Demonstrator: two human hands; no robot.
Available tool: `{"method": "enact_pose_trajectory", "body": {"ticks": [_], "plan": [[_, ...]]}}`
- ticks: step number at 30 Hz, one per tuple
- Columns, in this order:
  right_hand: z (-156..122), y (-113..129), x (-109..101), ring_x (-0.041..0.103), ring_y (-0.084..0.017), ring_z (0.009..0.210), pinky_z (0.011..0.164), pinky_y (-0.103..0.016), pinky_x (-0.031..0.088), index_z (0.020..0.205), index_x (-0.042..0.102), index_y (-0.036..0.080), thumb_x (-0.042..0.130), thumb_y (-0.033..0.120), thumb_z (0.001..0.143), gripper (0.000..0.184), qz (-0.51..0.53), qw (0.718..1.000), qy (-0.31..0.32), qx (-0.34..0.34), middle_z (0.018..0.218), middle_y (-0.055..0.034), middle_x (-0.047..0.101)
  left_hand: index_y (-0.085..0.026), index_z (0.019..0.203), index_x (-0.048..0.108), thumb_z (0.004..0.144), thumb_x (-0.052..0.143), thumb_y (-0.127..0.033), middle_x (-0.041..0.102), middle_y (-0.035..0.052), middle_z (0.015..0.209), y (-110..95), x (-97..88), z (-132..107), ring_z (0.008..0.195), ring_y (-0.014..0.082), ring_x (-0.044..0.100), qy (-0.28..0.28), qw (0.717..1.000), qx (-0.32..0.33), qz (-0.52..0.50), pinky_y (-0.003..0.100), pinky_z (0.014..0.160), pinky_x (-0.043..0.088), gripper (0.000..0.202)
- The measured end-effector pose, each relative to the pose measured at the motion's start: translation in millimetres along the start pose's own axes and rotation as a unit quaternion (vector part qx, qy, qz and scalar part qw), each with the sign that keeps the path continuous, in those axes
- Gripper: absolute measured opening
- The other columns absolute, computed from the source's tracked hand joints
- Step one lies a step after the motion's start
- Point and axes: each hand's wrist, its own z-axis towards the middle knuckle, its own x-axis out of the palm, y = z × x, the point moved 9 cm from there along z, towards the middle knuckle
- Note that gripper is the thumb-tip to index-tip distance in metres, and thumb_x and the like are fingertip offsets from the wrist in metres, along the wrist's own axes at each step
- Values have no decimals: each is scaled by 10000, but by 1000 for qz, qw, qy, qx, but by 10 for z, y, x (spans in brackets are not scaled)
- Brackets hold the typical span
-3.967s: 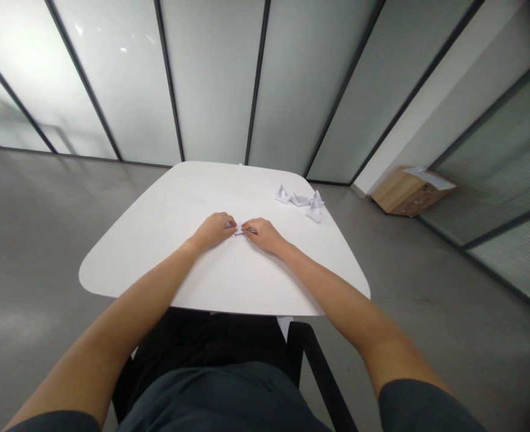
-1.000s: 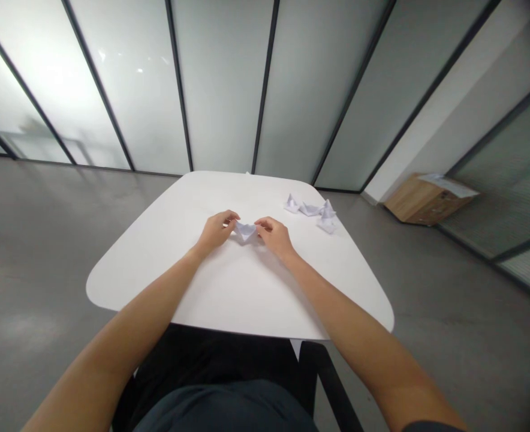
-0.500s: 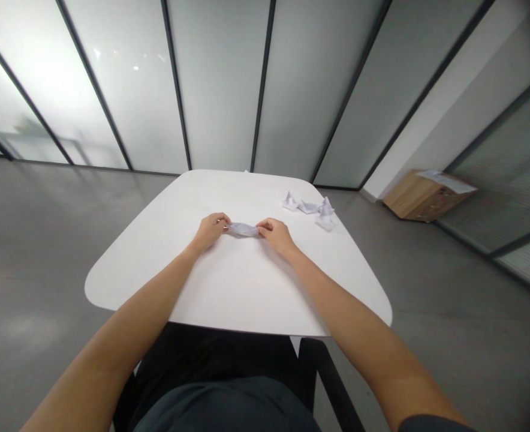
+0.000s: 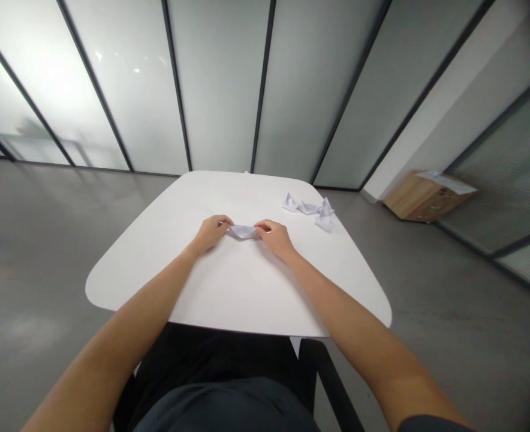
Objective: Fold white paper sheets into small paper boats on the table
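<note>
Four folded paper boats stand grouped at upper right of the white rounded table, apparently finished; a fifth, a flattened paper boat, is at table centre, still pressed flat and not opened out; the left hand and right hand grasp its two ends between the fingers, neither released; grey concrete floor surrounds the table; frosted glass partitions fill the upper frame; a low wooden cabinet stands at far right.
</note>
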Motion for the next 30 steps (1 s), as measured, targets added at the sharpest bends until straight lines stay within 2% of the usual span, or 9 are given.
{"method": "enact_pose_trajectory", "body": {"ticks": [7, 10, 13, 15, 18, 22, 24, 26, 30], "plan": [[-38, 117, 76, 764, -179, 918, 868, -308, 629, 1161, 799, 221, 696, 209, 930, 254, -26, 995, 63, -75, 1187, -66, 805, -218, 1124, 787, 967, 523, -287, 793, 52, 1161, -56, -79, 14, 948, 191, 714, -34, 997, 56, -31, 296, 903, 560, 315], [-45, 106, 90, 756, -174, 900, 863, -301, 619, 1192, 795, 220, 709, 181, 918, 290, -50, 992, 72, -86, 1188, -72, 800, -228, 1115, 792, 967, 534, -304, 810, 39, 1070, 51, -186, 26, 899, 185, 725, -62, 998, 23, -13, 293, 889, 552, 307], [-16, 101, 15, 741, -180, 856, 890, -314, 590, 1096, 818, 218, 700, 186, 927, 209, -91, 990, 70, -79, 1071, -59, 812, -238, 1082, 804, 941, 540, -287, 813, 25, 953, 154, -206, 31, 853, 187, 735, -51, 998, 4, 26, 289, 861, 541, 303], [30, 103, -148, 730, -193, 853, 914, -326, 567, 1050, 824, 226, 693, 208, 933, 177, -131, 987, 57, -75, 1029, -55, 810, -241, 1079, 807, 921, 540, -273, 815, 22, 944, 190, -179, 30, 848, 189, 745, -33, 999, 5, 38, 287, 851, 538, 312], [112, 41, -598, 718, -219, 898, 959, -351, 534, 1048, 824, 219, 665, 206, 923, 202, -204, 977, 9, -64, 1058, -74, 804, -244, 1073, 811, 906, 551, -284, 820, 21, 943, 213, -146, 24, 847, 197, 755, -19, 999, 2, 41, 294, 867, 538, 311], [137, -300, -1329, 710, -261, 965, 970, -380, 521, 1068, 826, 204, 625, 214, 915, 254, -300, 950, -87, 18, 1052, -102, 804, -246, 1064, 814, 895, 551, -296, 819, 18, 927, 191, -123, 23, 837, 202, 762, -9, 999, 2, 37, 298, 876, 545, 316], [101, -518, -1567, 711, -274, 990, 962, -387, 526, 1078, 834, 201, 620, 196, 898, 279, -325, 936, -119, 67, 1070, -117, 804, -241, 1063, 813, 891, 546, -298, 819, 20, 916, 181, -120, 24, 835, 202, 767, -6, 1000, 0, 30, 296, 868, 551, 322], [53, -731, -1689, 713, -278, 980, 945, -388, 532, 1068, 843, 200, 629, 178, 881, 285, -333, 925, -136, 121, 1047, -127, 804, -236, 1066, 811, 891, 542, -304, 818, 23, 908, 168, -120, 23, 842, 204, 771, -4, 1000, 0, 26, 294, 863, 554, 328], [8, -959, -1689, 713, -268, 986, 928, -371, 537, 1056, 850, 214, 659, 178, 865, 273, -327, 922, -122, 170, 1019, -125, 799, -233, 1069, 810, 889, 540, -316, 820, 22, 913, 152, -116, 15, 862, 206, 773, 0, 1000, 2, 27, 292, 855, 549, 334]]}}
